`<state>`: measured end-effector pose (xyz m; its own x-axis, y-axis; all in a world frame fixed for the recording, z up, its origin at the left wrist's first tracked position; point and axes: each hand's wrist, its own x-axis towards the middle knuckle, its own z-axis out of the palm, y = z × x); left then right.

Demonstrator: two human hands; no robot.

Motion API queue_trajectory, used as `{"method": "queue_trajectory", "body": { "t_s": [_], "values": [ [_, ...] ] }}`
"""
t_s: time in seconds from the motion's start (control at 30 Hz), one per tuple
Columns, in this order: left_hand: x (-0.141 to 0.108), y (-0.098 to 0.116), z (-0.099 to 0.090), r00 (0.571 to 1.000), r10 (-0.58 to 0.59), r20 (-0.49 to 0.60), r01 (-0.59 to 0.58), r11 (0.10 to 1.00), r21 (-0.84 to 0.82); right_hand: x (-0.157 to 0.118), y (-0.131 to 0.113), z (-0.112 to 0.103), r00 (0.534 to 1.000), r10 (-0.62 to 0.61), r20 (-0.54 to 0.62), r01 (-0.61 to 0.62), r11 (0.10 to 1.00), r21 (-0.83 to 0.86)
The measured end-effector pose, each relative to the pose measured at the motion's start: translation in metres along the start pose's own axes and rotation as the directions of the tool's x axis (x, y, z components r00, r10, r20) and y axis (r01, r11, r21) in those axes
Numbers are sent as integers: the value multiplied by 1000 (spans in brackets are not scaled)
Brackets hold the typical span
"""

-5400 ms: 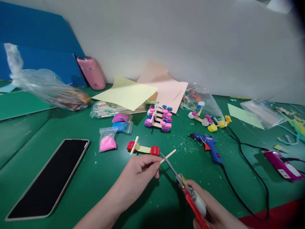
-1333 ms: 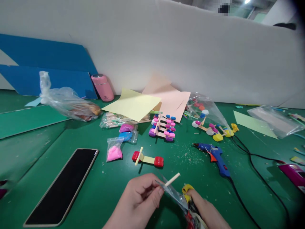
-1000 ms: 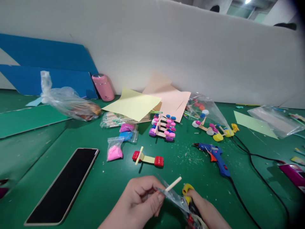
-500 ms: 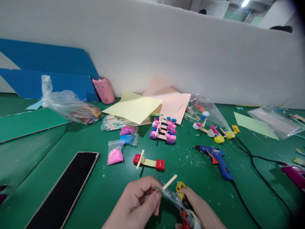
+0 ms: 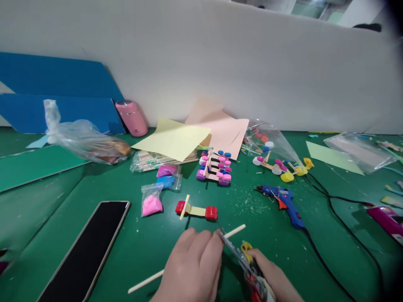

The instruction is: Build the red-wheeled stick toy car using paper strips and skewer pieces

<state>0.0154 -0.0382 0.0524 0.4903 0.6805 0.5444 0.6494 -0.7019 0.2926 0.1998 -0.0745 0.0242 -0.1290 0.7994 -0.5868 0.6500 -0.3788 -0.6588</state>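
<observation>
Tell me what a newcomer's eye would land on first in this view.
Probably the bottom center: the left hand grips a pale stick, while the right hand holds a cutting tool with its blades at the stick. Next, likely the big black phone at lower left and the blue glue gun right of center. Just beyond the left hand sits a small red-wheeled piece.

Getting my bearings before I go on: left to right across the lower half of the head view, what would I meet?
Cut-off purple thing, phone, bag of pink stuff, red-ended craft piece, scissors, purple power strip; overlapping things left out.
</observation>
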Motion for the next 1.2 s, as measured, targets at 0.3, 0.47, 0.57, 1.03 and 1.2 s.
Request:
{"method": "queue_trajectory", "body": {
  "t_s": [0.3, 0.47, 0.57, 1.03, 1.2],
  "values": [
    [-1, -1, 0, 999, 6, -46, -6, 1000, -4, 4, -2, 6, 992, 124, 5, -124, 992, -18],
    [-3, 3, -2, 984, -140, -106, 127, 984, -124, 1, -9, 5, 997, 38, -66, -42, 997, -60],
    [-2, 3, -5, 967, -254, -17, 247, 951, -185, -1, -6, 5, 994, -57, -92, 52, 997, -61],
    [2, 3, -5, 844, -502, 188, 531, 736, -420, -7, -6, 2, 987, -144, -70, 137, 986, -95],
    [6, -7, -12, 720, -501, 480, 690, 447, -569, -7, -4, 0, 981, -168, -92, 161, 984, -80]
  ]
}}
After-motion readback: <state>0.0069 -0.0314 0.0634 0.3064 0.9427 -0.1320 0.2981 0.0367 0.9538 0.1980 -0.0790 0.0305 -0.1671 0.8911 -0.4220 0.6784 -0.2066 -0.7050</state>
